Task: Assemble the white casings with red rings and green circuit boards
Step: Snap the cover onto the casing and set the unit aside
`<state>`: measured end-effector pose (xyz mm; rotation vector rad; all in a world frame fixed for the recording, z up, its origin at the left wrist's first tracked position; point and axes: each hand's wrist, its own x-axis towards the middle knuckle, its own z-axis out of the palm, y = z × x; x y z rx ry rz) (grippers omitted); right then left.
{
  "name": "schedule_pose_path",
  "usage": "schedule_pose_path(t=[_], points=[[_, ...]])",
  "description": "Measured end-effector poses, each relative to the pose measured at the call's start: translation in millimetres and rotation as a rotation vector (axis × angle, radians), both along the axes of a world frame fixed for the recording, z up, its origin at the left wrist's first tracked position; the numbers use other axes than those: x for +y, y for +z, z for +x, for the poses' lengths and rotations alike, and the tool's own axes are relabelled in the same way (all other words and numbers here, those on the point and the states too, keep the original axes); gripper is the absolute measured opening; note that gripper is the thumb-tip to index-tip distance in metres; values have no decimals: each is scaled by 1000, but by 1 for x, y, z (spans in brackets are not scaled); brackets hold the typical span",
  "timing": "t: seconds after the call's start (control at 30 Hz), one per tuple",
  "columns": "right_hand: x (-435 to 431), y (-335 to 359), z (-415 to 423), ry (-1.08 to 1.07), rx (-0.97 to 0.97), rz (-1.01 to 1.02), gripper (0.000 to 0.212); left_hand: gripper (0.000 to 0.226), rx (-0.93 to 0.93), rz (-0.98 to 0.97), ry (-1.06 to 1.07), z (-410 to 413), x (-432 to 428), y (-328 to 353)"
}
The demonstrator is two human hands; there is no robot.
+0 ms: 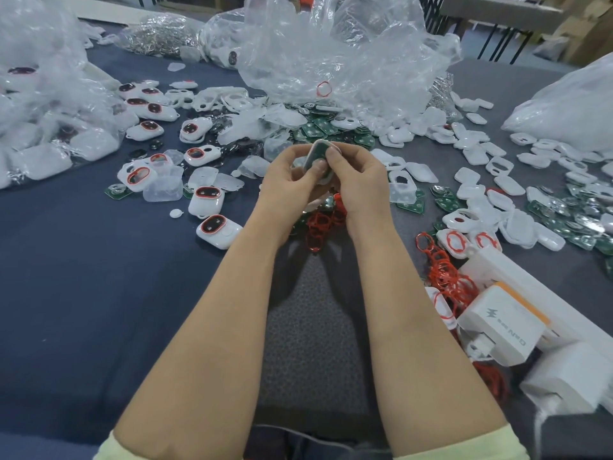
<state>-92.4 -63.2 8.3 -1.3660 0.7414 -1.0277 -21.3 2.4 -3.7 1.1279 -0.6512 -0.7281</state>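
Both hands' fingers (319,167) grip one white casing (326,176) holding a green circuit board (319,153)

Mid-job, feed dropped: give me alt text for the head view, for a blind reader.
The left hand and right hand together hold a white casing, thumbs on the green circuit board set in it. Loose red rings lie on the table beneath the hands; finished casings sit to the left, clear plastic bags behind.
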Motion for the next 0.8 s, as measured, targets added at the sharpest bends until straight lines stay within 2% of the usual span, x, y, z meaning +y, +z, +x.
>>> schedule_pose_path(t=[0.27, 0.47, 0.6, 0.73, 0.8], points=[[-7, 2, -6, -199, 16, 12, 15, 15, 44, -39, 64, 6, 0, -2], [-8, 0, -9, -251, 31, 34, 21, 22, 112, -61, 78, 6, 0, 1], [-8, 0, -8, -252, 118, -50, 20, 22, 180, -83, 180, 10, 4, 5], [-5, -1, -6, -222, 250, -228, 16, 21, 370, -184, 325, 18, 8, 9], [-2, -1, -4, -188, 334, -315, 16, 19, 409, -233, 406, 22, 9, 11]])
